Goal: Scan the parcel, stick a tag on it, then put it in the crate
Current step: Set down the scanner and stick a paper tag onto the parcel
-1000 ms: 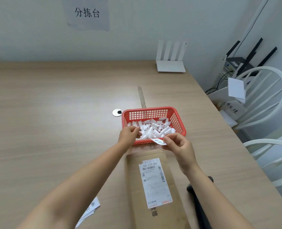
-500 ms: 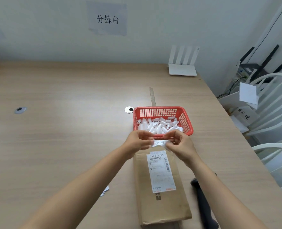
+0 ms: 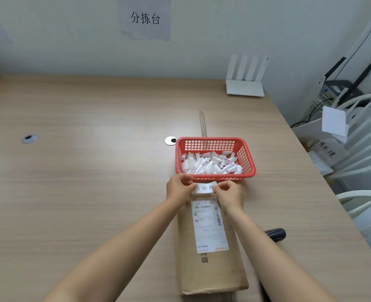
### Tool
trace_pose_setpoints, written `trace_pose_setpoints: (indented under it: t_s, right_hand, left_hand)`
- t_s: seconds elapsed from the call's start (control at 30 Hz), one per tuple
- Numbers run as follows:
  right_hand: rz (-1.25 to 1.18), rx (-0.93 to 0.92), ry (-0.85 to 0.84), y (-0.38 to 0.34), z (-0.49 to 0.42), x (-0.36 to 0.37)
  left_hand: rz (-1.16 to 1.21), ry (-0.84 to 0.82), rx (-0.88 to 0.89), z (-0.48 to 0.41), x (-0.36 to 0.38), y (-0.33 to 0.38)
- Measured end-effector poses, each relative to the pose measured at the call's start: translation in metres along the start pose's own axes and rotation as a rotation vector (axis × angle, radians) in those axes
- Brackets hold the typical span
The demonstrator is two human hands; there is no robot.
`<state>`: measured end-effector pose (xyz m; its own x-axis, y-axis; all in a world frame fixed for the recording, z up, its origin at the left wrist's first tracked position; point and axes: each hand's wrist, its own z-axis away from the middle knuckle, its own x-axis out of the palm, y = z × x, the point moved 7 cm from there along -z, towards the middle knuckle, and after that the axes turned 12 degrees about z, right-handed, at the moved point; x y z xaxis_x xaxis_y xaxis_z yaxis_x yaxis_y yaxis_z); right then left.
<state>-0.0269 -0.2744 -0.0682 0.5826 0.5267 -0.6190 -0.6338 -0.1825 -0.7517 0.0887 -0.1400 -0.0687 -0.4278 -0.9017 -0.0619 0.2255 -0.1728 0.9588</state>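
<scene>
Head view: we hold a small white paper tag (image 3: 204, 188), printed with dark characters, between our left hand (image 3: 179, 186) and right hand (image 3: 229, 191), fingertips pinched narrowly on its two ends. It sits at the far end of the long flat brown-paper parcel (image 3: 210, 264) lying on the wood-grain table (image 3: 93, 171), just before the red plastic mesh basket (image 3: 247, 159) of curled white slips.

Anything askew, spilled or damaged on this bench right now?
Nothing stands out. The parcel lies flat and intact on the table, and the left hand and right hand hold the tag level over its far end. The white slips stay inside the red basket.
</scene>
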Motion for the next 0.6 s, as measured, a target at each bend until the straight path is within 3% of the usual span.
trace_pose_setpoints:
  t_s: [0.4,0.6]
  right_hand:
    - [0.388,-0.172,0.109,-0.0047,0.0027,0.0097]
    - [0.503,-0.205,0.192,0.0032,0.0037,0.0027]
  left_hand:
    - [-0.315,0.028,0.171,-0.0042,0.0074,-0.0040]
    - [-0.581,0.086,0.200,0.0026,0.0019,-0.0065]
